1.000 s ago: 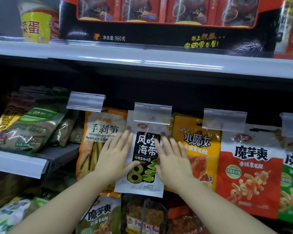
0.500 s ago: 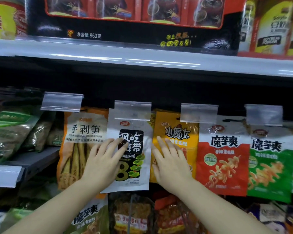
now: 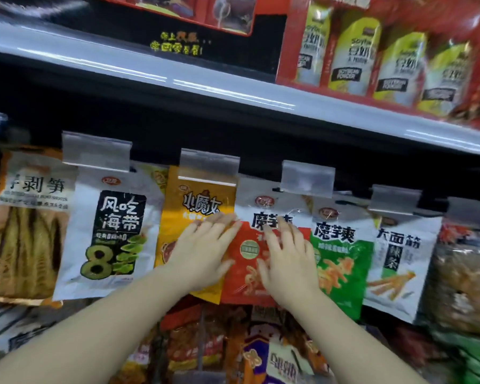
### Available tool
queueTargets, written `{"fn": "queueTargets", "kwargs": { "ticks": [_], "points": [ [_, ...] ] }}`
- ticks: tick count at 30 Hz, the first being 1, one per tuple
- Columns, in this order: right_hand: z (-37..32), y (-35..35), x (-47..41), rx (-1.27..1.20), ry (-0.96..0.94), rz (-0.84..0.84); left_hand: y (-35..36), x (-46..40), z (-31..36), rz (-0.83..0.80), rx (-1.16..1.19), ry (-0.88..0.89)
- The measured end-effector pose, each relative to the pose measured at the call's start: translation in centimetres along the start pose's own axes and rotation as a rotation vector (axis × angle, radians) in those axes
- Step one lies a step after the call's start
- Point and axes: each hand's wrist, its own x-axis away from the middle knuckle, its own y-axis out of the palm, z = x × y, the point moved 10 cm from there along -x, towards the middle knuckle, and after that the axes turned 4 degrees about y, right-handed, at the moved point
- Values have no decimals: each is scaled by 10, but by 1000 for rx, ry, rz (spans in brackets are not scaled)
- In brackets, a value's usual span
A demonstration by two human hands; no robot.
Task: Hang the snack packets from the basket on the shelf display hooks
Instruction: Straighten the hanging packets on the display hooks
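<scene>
A row of snack packets hangs from display hooks under clear price-tag holders (image 3: 209,164). From left: a bamboo-shoot packet (image 3: 29,217), a white kelp packet (image 3: 114,231), a yellow packet (image 3: 194,200), a red-and-white packet (image 3: 247,275), a green-and-white one (image 3: 341,261) and a white packet (image 3: 399,261). My left hand (image 3: 203,253) lies flat with straight fingers on the yellow packet, fingertips reaching the red one. My right hand (image 3: 286,259) rests flat on the red-and-white packet. Neither hand holds anything. The basket is out of view.
A grey shelf edge (image 3: 178,81) runs above the hooks, with boxed goods and yellow soybean-powder bags (image 3: 352,54) on it. More packets (image 3: 194,345) hang on a lower row beneath my forearms. A clear bag of brown snacks (image 3: 466,284) hangs at far right.
Both hands have slid right along the row, from the white kelp packet and yellow packet to the yellow and red-and-white packets. The view has shifted right too.
</scene>
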Motion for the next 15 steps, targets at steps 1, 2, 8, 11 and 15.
{"fn": "queueTargets", "kwargs": {
  "ticks": [1,2,8,11,15],
  "points": [
    [15,-1,-4,-7,11,3,-5,-13,7,-4,-7,-54],
    [28,-4,-9,-10,11,13,-8,-24,13,-10,-12,-88],
    [87,-6,-41,-82,-48,-41,-13,-71,16,-32,-86,-282],
    [89,-15,-59,-105,-86,1,-20,-82,18,-28,-138,-326],
    [76,-9,-73,-103,-125,-97,-20,-92,20,-92,-154,-353]
  ]
}}
